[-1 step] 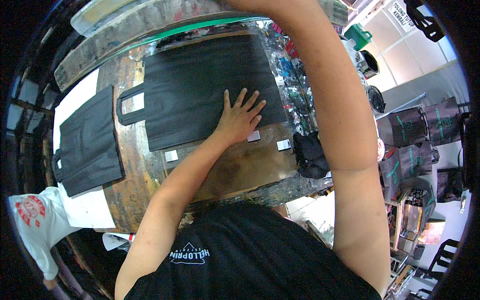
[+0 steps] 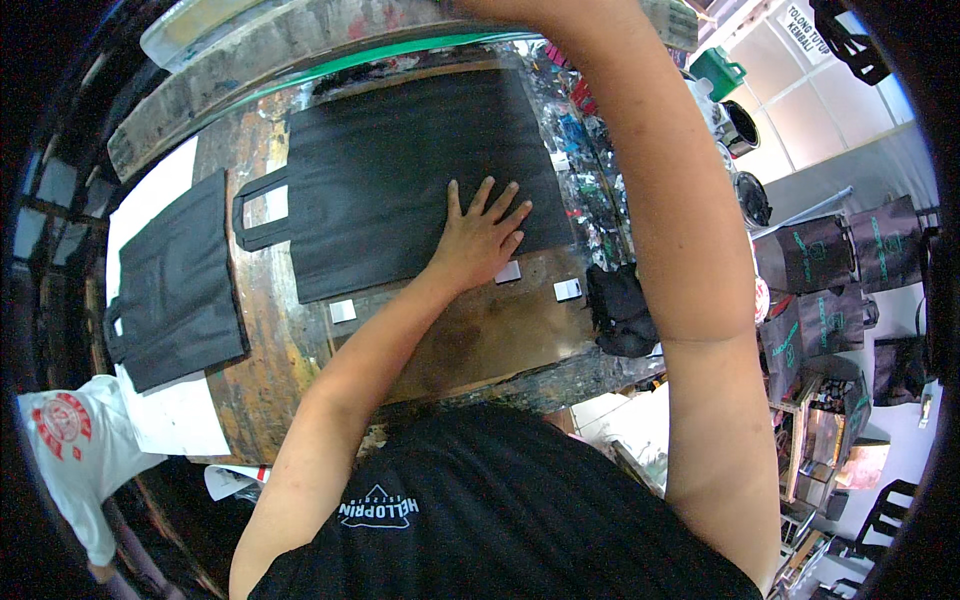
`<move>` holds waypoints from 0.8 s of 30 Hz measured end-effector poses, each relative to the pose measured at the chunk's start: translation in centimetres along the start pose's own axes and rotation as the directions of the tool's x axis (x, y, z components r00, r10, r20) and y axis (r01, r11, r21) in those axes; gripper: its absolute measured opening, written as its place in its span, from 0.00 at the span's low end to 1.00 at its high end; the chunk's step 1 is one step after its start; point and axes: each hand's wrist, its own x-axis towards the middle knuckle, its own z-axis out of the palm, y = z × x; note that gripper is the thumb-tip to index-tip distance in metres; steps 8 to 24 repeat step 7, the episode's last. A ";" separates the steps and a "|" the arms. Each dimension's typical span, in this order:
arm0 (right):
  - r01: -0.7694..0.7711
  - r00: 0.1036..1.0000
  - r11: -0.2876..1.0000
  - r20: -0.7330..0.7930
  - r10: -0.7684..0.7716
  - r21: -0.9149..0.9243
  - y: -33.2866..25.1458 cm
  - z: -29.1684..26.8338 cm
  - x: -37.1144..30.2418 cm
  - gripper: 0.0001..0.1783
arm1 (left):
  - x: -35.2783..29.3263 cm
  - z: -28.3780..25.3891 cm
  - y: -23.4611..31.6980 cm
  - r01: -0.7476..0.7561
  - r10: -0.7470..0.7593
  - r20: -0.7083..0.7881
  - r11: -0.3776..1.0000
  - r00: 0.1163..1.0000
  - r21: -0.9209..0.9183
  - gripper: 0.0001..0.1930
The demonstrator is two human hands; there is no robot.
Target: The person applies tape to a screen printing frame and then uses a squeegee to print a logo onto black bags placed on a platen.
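My left hand [image 2: 480, 235] lies flat with fingers spread on the lower right part of a large black fabric bag [image 2: 400, 170]. The bag is laid out on a brown board [image 2: 450, 330], its loop handle [image 2: 262, 210] pointing left. My right arm [image 2: 680, 190] reaches far up over the right side; its hand is cut off by the top edge and its fingers are hidden. Small whitish tabs sit along the bag's near side: one tab [image 2: 343, 311] at the left, another tab [image 2: 509, 271] just below my left hand, a third tab [image 2: 568, 290] farther right.
A second black bag [image 2: 180, 285] lies on white sheeting [image 2: 180, 420] at the left. Beyond the large bag runs a green-edged frame [image 2: 380, 50]. A bunched black cloth [image 2: 622, 310] sits by my right arm. Printed dark bags [image 2: 815, 255] hang at right; a person in white [image 2: 80, 440] stands lower left.
The person in white at the lower left has shifted very slightly. My left hand and the bags look the same.
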 end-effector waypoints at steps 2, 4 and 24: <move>-0.086 0.993 0.996 0.078 0.085 0.006 -1.0 -0.3 0.4 0.40 | -0.4 0.0 0.3 0.008 -0.008 -0.003 1.000 1.000 -0.002 0.27; -0.147 0.979 0.989 0.142 0.149 -0.025 -2.3 -0.6 1.1 0.41 | -0.7 -0.1 0.7 0.025 -0.025 0.004 1.000 1.000 0.001 0.27; 0.028 0.997 0.993 0.069 -0.020 -0.118 -0.2 1.0 1.2 0.42 | -0.9 -0.4 0.9 0.017 -0.018 0.015 1.000 1.000 0.013 0.27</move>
